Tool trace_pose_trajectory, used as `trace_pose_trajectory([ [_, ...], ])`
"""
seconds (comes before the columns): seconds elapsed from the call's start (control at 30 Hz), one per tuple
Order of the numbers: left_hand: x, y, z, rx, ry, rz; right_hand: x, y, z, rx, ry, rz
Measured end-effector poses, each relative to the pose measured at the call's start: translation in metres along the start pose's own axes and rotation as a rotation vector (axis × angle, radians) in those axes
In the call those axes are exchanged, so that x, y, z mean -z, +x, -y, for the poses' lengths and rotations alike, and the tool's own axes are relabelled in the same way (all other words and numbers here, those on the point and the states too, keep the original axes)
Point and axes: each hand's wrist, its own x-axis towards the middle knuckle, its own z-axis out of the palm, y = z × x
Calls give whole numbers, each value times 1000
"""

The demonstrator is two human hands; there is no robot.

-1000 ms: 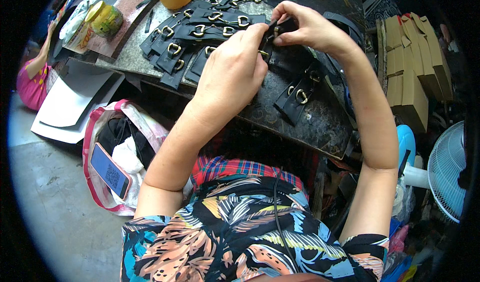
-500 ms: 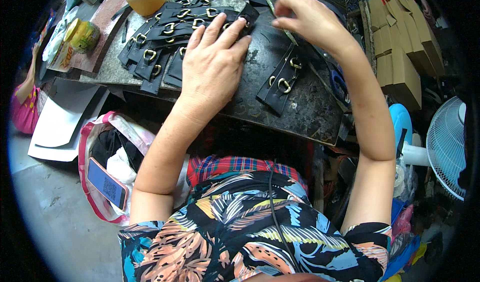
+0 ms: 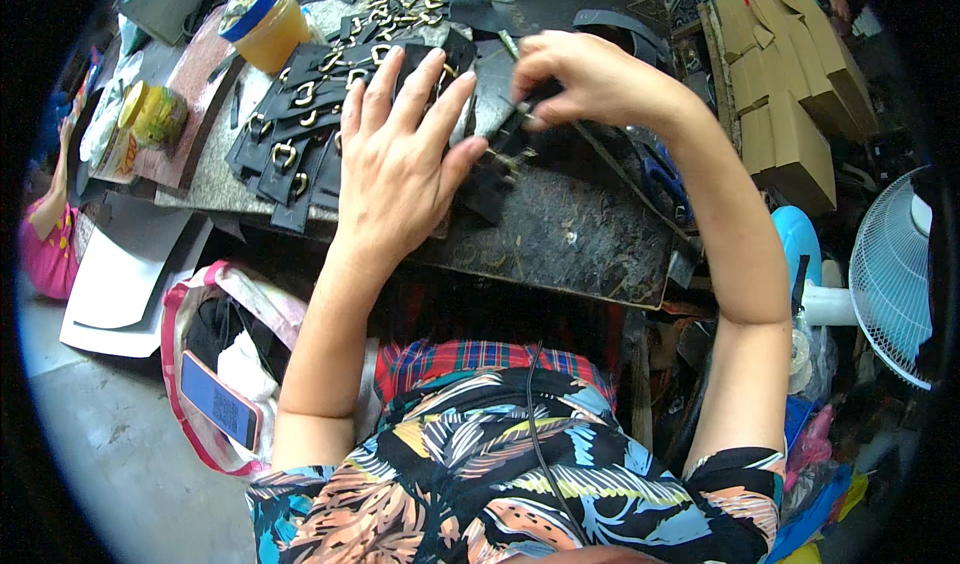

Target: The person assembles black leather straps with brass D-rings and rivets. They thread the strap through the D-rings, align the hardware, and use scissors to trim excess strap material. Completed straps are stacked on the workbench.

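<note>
Rows of black leather straps with gold D-rings (image 3: 300, 124) lie overlapping on a pale stone slab at the table's near left. My left hand (image 3: 398, 159) rests over the right end of these rows, palm down with fingers spread. To its right, my right hand (image 3: 575, 84) pinches a short black strap (image 3: 512, 134) between thumb and fingers. That strap hangs toward the left hand's thumb, its lower end and metal rings blurred by motion. Farther back, more ringed pieces (image 3: 405, 12) lie in a loose heap.
A blue-rimmed jar of amber stuff (image 3: 265, 29) and a yellow-lidded jar (image 3: 152, 116) stand at left. Blue-handled scissors (image 3: 665, 179) lie by the table's right edge. Cardboard boxes (image 3: 790, 114) and a white fan (image 3: 895, 274) are at right; a bag with a phone (image 3: 220, 399) sits lower left.
My right hand has come down and left and taken hold of the black strap that lay on the table's right part. My left hand has shifted slightly left and toward me.
</note>
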Motion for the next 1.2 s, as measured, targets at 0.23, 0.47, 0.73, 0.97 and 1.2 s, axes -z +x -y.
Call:
trace_pose_trajectory([
  [0.23, 9, 4, -3, -137, -130, 148, -24, 31, -13, -84, -1, -213],
  [0.47, 8, 4, -7, -89, -130, 147, 31, -23, -60, -435, -344, -435],
  [0.73, 5, 4, -2, -136, -102, 94, 21, -41, -82, -562, -320, -541],
  [0.97, 11, 1, 1, -123, -72, -230, -22, -87, 84, -356, -428, -284],
  [1.2, 17, -24, -55, -238, -400, -146, -74, -115, 107, -330, 182, -560],
])
